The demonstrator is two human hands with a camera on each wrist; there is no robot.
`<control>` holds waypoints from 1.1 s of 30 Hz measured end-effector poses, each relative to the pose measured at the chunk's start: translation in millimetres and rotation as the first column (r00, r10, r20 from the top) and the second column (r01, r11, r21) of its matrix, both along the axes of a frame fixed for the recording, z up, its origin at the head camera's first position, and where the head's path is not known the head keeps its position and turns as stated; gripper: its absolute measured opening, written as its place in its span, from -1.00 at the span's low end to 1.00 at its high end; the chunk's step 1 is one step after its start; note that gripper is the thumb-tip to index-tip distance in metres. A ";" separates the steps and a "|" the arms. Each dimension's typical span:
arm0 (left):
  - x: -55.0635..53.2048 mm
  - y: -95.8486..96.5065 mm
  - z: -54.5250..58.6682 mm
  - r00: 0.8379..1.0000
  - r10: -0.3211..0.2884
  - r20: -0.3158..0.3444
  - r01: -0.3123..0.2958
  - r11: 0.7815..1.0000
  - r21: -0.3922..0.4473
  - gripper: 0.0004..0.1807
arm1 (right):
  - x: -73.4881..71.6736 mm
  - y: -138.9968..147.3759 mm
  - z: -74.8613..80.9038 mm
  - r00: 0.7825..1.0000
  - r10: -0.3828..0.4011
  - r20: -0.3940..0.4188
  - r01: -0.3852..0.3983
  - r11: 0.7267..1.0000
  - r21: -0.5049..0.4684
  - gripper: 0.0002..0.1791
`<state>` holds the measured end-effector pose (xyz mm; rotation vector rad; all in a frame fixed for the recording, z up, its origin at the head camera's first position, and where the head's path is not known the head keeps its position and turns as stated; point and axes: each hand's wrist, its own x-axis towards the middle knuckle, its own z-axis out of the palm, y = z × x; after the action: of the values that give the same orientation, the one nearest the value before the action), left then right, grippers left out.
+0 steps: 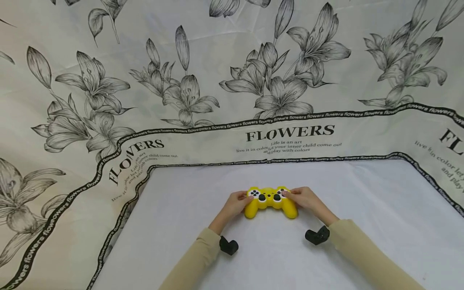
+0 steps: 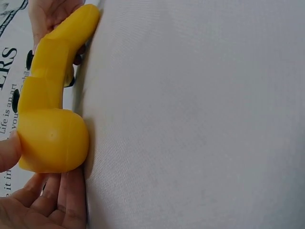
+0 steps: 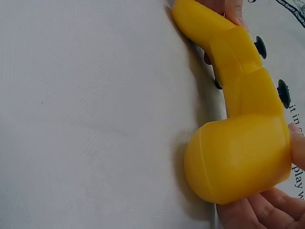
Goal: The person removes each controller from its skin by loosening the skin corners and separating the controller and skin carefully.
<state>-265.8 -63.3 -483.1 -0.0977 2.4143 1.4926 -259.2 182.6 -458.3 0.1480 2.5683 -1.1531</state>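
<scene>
A yellow game controller (image 1: 269,203) with black thumbsticks and white button areas is held between both hands, low over the white tabletop. My left hand (image 1: 235,204) grips its left side, thumb on top by the direction pad and fingers underneath. On the other side my right hand (image 1: 304,198) grips it the same way, thumb at the round buttons. In the left wrist view the left grip of the controller (image 2: 55,140) fills the near part, with curled fingers below it. The right wrist view shows the right grip (image 3: 240,157) close to the cloth, thumb at its edge.
White cloth covers the table (image 1: 181,249). Behind it hangs a curtain (image 1: 203,147) printed with flowers and lettering, its black-banded border meeting the table's back edge. Black wrist devices (image 1: 229,245) stick out from both sleeves.
</scene>
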 end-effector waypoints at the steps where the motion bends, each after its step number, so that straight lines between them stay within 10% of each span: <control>1: 0.7 -0.6 -0.4 1.000 -0.001 -0.006 0.001 1.000 0.004 -0.44 | 0.9 -0.3 -0.4 1.000 0.011 -0.014 -0.011 1.000 0.003 -0.26; 9: 14.2 -2.5 -6.0 0.995 -0.016 -0.095 0.019 0.999 0.033 -0.51 | 16.3 -0.6 -3.6 0.986 0.072 -0.150 -0.068 0.997 0.034 -0.31; 33: 34.7 1.8 -8.6 0.968 0.006 -0.251 0.012 0.998 0.068 -0.58 | 27.1 4.6 -10.0 0.978 0.032 -0.206 -0.049 0.996 -0.078 -0.25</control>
<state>-231.1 -61.5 -491.7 0.1173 2.5489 1.6752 -232.1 187.2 -468.3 -0.0443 2.6795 -1.3189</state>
